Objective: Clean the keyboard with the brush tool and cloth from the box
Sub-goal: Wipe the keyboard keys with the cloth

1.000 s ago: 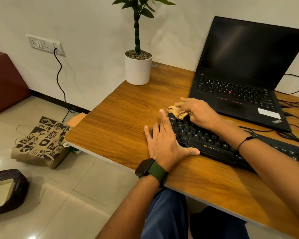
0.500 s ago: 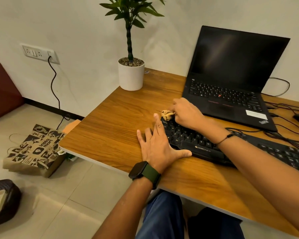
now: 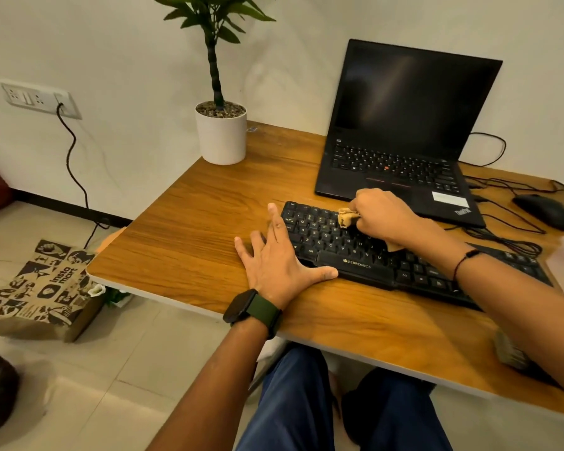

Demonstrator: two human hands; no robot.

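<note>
A black Zebronics keyboard (image 3: 332, 242) lies on the wooden desk (image 3: 189, 236) in front of the laptop. My right hand (image 3: 385, 216) is closed around a bunched tan cloth (image 3: 347, 218) and presses it on the upper key rows, a little right of the keyboard's left end. My left hand (image 3: 279, 258) lies flat with fingers spread on the desk, against the keyboard's left end, its thumb along the front edge. A brush (image 3: 510, 353) shows partly under my right forearm near the desk's front edge.
An open black laptop (image 3: 404, 125) stands behind the keyboard. A white potted plant (image 3: 221, 135) sits at the desk's back left. A black mouse (image 3: 544, 211) and tangled cables lie to the right. A printed paper bag (image 3: 43, 288) rests on the floor at left.
My right hand has slid the cloth rightward from the keyboard's top-left corner over the upper key rows. My left hand stays put. The view has shifted right.
</note>
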